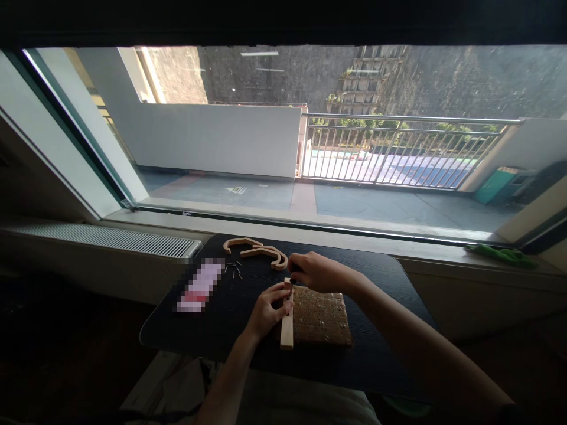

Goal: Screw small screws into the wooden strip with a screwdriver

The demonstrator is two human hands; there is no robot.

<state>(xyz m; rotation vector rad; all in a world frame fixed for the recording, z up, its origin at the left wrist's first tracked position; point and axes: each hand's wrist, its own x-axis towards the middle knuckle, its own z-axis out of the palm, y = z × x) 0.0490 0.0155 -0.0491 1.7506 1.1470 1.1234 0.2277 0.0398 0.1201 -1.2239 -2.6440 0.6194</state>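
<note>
A pale wooden strip lies along the left edge of a flat brown board with a rough, woven-looking surface. My left hand grips the strip, fingers across its upper part and thumb on top. Over the strip's far end, my right hand is closed around a dark-handled tool that looks like a screwdriver; its handle is mostly hidden by the fingers and its tip is hard to make out. Several small screws are scattered on the table left of my hands.
Curved pale wooden pieces lie at the back of the black table. A blurred pinkish object rests at its left. Behind stand a window sill and a white radiator; a green cloth lies on the sill.
</note>
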